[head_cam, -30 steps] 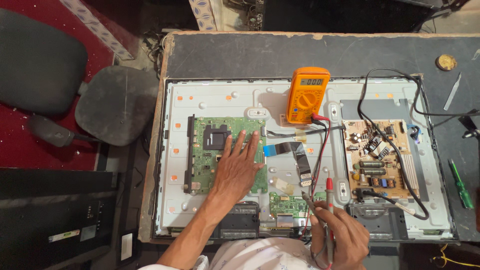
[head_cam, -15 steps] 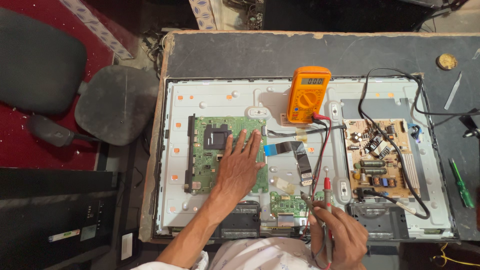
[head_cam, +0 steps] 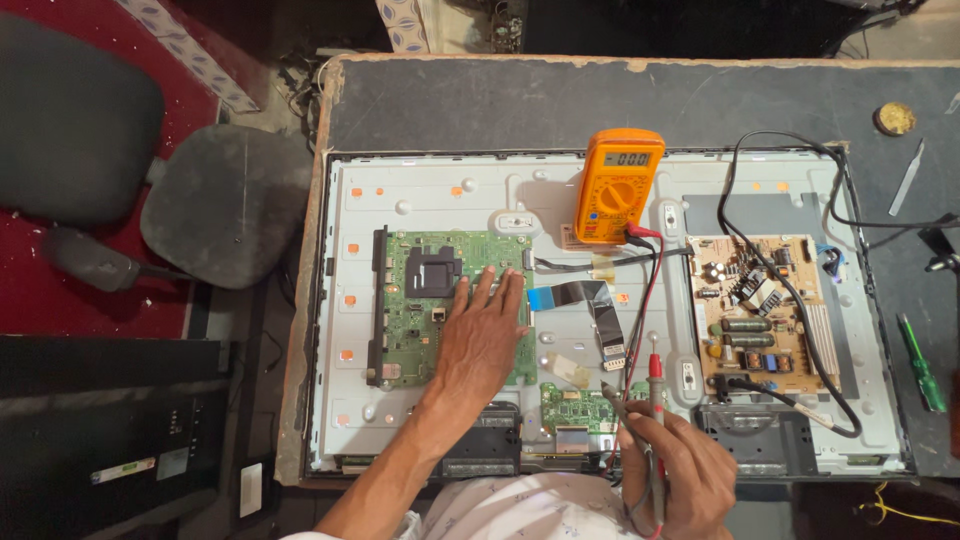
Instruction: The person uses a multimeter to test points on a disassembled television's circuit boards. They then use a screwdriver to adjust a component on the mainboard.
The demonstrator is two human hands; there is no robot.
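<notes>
An opened flat-screen television back panel [head_cam: 440,190] lies on a dark table. My left hand [head_cam: 482,340] rests flat, fingers spread, on the green main circuit board [head_cam: 415,300]. My right hand [head_cam: 672,470] grips two meter probes [head_cam: 655,375], one red and one dark, their tips pointing up near a small green board [head_cam: 575,405] at the panel's lower edge. Red and black leads run up to an orange multimeter [head_cam: 617,185] lying on the panel's upper middle. A tan power board [head_cam: 765,310] sits at the right.
A black cable [head_cam: 800,170] loops over the panel's right side. A green-handled screwdriver [head_cam: 920,362], a metal blade [head_cam: 907,178] and a round brass tin [head_cam: 895,117] lie on the table at right. A black office chair [head_cam: 220,205] stands left of the table.
Both hands have stayed almost still. The left hand remains flat on the green board and the right hand keeps hold of the probes.
</notes>
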